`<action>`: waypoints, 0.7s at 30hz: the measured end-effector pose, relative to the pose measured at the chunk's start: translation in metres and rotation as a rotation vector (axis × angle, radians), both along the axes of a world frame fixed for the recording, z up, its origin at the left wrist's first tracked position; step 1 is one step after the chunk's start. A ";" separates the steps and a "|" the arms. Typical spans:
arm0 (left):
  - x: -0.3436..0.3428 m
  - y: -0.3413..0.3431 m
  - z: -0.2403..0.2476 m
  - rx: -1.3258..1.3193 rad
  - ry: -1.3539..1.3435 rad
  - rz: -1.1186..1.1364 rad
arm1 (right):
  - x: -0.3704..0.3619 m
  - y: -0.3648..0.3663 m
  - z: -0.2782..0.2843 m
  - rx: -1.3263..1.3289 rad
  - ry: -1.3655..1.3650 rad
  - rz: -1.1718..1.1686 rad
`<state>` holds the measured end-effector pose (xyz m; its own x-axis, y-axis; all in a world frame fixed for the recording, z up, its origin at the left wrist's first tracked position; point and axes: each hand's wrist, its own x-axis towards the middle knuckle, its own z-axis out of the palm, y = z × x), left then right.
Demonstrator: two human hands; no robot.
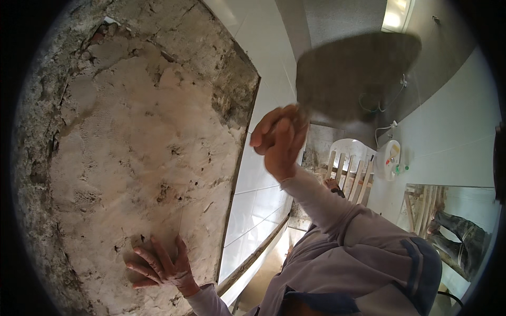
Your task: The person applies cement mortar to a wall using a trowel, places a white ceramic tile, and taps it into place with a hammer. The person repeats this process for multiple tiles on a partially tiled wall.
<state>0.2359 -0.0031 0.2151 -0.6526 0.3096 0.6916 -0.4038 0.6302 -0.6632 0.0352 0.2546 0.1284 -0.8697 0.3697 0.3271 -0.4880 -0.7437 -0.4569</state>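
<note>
My left hand [164,265] lies with spread fingers on a rough, plaster-covered wall patch [132,142] low in the view. The patch is pale, with pits, cracks and a crumbly grey border. My right hand [284,138] is raised beside the right edge of this patch, its fingers closed around the handle end of a trowel [358,73]. The handle is mostly hidden in the fist. The trowel's broad grey blade points up and right, blurred by motion, and appears apart from the wall.
White tiles [252,216] border the patch on the right. Beyond my right arm are a white toilet [352,150] with wooden slats [354,176] by it, and a small white shelf [389,158] holding small items. A mirror [469,203] stands at the right, with hoses near the shelf.
</note>
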 end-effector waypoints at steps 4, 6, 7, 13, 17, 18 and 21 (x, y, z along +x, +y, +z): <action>-0.013 0.008 -0.002 0.017 0.001 -0.027 | -0.013 -0.041 -0.084 0.880 -0.471 -0.103; -0.006 0.005 -0.002 0.008 0.006 0.020 | 0.004 -0.030 -0.062 0.657 -0.654 0.301; -0.006 0.004 -0.003 0.013 0.003 0.014 | 0.002 -0.019 -0.056 0.558 -0.507 0.178; -0.010 0.004 -0.004 0.013 0.010 -0.033 | -0.019 -0.025 -0.066 0.353 -0.138 -0.182; -0.009 0.007 0.001 0.028 0.002 -0.015 | -0.003 -0.032 -0.076 0.742 -0.564 0.175; -0.004 0.007 0.000 0.040 -0.017 0.006 | 0.001 -0.023 -0.067 0.705 -0.545 0.142; -0.002 0.004 -0.001 0.015 -0.010 -0.005 | 0.000 -0.008 -0.028 0.321 -0.323 -0.025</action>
<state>0.2338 0.0007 0.2139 -0.6580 0.3023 0.6897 -0.3940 0.6423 -0.6575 0.0352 0.2469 0.1000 -0.9378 0.3166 0.1423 -0.2992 -0.5294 -0.7939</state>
